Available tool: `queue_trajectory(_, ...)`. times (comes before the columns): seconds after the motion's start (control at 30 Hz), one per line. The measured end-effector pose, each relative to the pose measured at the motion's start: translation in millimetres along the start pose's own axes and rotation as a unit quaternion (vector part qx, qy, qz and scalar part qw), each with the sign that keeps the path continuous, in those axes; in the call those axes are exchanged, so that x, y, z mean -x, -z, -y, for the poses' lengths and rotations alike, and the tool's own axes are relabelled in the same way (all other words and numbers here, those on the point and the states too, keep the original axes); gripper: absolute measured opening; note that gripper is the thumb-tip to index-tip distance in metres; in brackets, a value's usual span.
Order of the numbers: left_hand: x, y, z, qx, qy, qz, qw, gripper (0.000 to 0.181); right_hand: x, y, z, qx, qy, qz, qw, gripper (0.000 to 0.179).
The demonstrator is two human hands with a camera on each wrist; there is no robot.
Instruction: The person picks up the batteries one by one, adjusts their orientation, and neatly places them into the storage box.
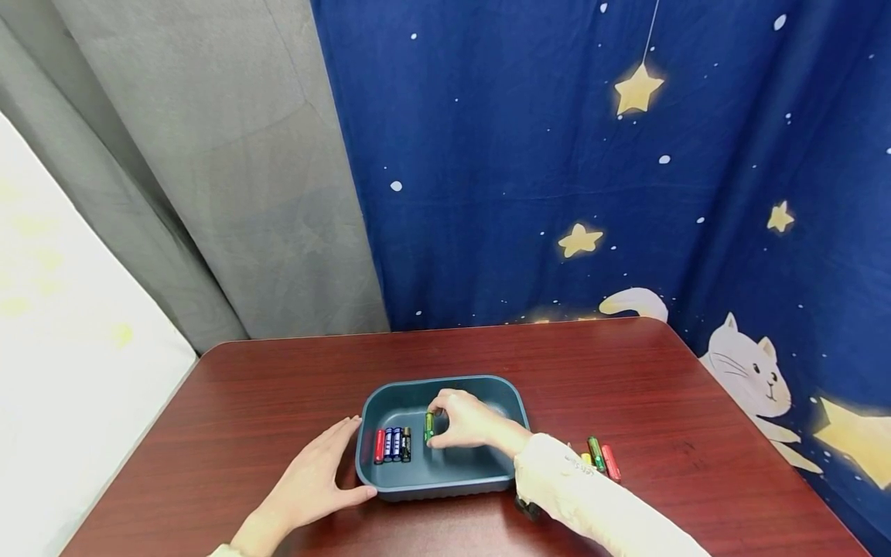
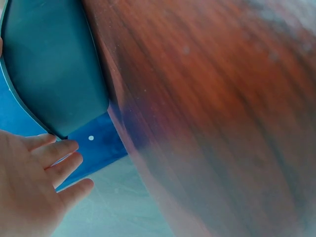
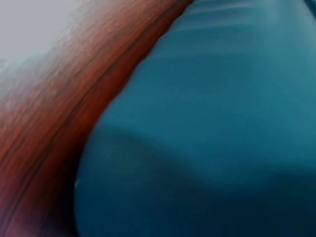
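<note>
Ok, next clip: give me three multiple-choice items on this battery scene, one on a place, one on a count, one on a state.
1. Where does the row of small cylindrical batteries lie?
A. at the left side inside the dark teal plastic tray
B. on the blue star curtain
C. on the table's far edge

2. How many batteries are in that row?
A. one
B. four
C. nine

3. What is the right hand doing?
A. lying flat on the table
B. pinching a green battery inside the tray
C. gripping the curtain

Answers: 1 A, the head view shows them side by side by the tray's left wall. 2 B, one red, two blue and one dark one show. 3 B, its fingers close on the green battery above the tray floor, while the left hand rests against the tray's left rim.
</note>
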State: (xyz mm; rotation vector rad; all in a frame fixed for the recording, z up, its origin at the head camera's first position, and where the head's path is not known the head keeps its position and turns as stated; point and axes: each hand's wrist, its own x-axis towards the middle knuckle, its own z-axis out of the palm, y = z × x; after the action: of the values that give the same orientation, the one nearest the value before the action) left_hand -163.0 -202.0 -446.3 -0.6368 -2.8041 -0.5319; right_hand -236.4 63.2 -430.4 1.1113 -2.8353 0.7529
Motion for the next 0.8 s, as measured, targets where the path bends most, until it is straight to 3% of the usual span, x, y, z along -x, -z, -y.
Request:
queue_trajectory(0.47, 0.2, -1.1, 0.6, 0.003, 0.002, 0.001, 1.0000, 0.095, -11.1, -17.8, 16.6, 0.071, 0.007, 0.050, 0.9962, 0.035)
queue_trajectory(0.8, 0.3, -1.1, 1.4, 0.005, 0.000, 0.003, 1.0000, 0.094, -15.6, -24.9, 17.9, 0.083, -0.006, 0.061, 0.9946, 0.039)
